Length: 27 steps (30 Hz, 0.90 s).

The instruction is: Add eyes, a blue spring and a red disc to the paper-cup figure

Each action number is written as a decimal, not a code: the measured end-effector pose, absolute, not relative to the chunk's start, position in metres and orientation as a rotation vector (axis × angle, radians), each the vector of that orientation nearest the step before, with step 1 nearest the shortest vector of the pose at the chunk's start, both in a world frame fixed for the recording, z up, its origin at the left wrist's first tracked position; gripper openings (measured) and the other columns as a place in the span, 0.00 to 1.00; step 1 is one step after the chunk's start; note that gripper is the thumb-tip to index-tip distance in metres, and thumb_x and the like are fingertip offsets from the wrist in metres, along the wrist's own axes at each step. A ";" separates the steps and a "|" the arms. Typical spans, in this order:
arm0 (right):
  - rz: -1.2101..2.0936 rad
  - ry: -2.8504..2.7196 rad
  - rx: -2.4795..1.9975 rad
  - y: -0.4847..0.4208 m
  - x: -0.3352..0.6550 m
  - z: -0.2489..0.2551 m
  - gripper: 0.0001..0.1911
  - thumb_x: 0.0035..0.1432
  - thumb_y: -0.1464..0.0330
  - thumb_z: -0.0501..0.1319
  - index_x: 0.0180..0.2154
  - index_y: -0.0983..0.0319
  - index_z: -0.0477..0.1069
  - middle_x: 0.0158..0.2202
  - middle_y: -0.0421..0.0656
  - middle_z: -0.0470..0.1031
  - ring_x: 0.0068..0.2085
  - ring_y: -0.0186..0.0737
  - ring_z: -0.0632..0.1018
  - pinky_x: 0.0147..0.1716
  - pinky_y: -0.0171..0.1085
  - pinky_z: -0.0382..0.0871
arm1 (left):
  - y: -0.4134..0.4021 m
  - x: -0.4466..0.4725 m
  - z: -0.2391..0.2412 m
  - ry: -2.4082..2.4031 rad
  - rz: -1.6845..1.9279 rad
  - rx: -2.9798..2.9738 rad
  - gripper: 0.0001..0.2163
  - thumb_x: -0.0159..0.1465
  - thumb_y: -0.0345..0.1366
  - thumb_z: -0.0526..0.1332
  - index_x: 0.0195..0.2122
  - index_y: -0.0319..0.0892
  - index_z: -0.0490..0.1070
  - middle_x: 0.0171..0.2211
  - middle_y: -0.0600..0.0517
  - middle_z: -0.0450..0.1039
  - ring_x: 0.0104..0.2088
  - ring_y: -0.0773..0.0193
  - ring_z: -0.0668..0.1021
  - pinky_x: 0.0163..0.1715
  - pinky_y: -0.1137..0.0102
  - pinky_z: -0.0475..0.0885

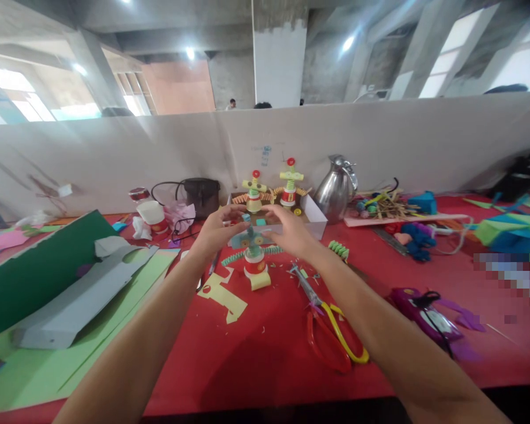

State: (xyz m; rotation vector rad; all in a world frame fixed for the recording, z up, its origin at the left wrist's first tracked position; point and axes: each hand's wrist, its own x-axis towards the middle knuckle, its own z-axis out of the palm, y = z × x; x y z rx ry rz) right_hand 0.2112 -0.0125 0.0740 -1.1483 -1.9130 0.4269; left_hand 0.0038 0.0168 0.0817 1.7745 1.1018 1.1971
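A paper figure (255,260) stands on the table in front of me, with a light-blue roll for a head, round eyes, pleated green arms and a red-banded cup body. My left hand (218,228) is beside the left of its head, fingers curved and apart. On the other side my right hand (294,231) is also open, its thumb close to the head roll. Whether any fingertip touches the figure I cannot tell. Just nearer to me lies a cut yellow paper piece (225,294). Scissors (331,330) with red and yellow handles lie below my right forearm.
Behind the hands, a white box (315,218) holds two similar yellow figures (255,194). A steel jug (334,191) stands right of it. Green paper sheets (115,330) and a grey card (88,306) lie left; a purple pouch (428,321) lies right. A partition (181,141) runs behind.
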 end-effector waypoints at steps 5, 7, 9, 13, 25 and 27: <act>0.377 -1.926 -1.335 -0.088 0.251 0.054 0.22 0.62 0.67 0.62 0.57 0.55 0.66 0.55 0.47 0.74 0.55 0.48 0.76 0.54 0.51 0.71 | 0.016 -0.002 0.079 1.115 1.210 1.752 0.22 0.54 0.41 0.70 0.50 0.42 0.74 0.44 0.47 0.76 0.45 0.62 0.77 0.48 0.64 0.69; 0.418 -1.947 -1.391 -0.123 0.261 0.033 0.20 0.64 0.66 0.60 0.57 0.54 0.67 0.55 0.46 0.74 0.56 0.48 0.76 0.55 0.51 0.71 | 0.014 -0.006 0.083 1.102 1.267 1.705 0.23 0.54 0.42 0.70 0.50 0.43 0.74 0.43 0.48 0.76 0.43 0.63 0.77 0.47 0.66 0.69; 0.443 -1.949 -1.418 -0.155 0.265 0.008 0.16 0.65 0.66 0.58 0.54 0.53 0.70 0.54 0.45 0.75 0.55 0.47 0.76 0.56 0.51 0.70 | 0.008 -0.013 0.088 1.123 1.432 1.621 0.20 0.55 0.43 0.69 0.47 0.42 0.75 0.40 0.50 0.76 0.40 0.65 0.77 0.45 0.69 0.69; 0.557 -1.936 -1.425 -0.199 0.262 -0.036 0.14 0.68 0.65 0.54 0.53 0.53 0.72 0.52 0.45 0.77 0.54 0.45 0.77 0.54 0.49 0.72 | -0.036 -0.025 0.085 1.423 1.880 1.436 0.13 0.61 0.45 0.63 0.30 0.40 0.73 0.30 0.52 0.74 0.33 0.66 0.74 0.39 0.71 0.69; 0.847 -2.196 -0.734 -0.230 0.200 -0.019 0.34 0.59 0.52 0.65 0.62 0.57 0.65 0.60 0.50 0.71 0.62 0.46 0.70 0.63 0.44 0.62 | -0.219 0.043 -0.014 0.786 0.564 2.025 0.12 0.57 0.28 0.60 0.40 0.44 0.80 0.41 0.46 0.80 0.43 0.54 0.79 0.44 0.64 0.75; 0.963 -2.107 -0.767 -0.233 0.193 -0.017 0.32 0.62 0.54 0.62 0.63 0.60 0.62 0.59 0.51 0.72 0.60 0.43 0.72 0.60 0.40 0.66 | -0.224 0.033 -0.001 0.710 0.562 1.996 0.14 0.59 0.27 0.59 0.42 0.47 0.80 0.40 0.48 0.81 0.43 0.56 0.80 0.45 0.66 0.75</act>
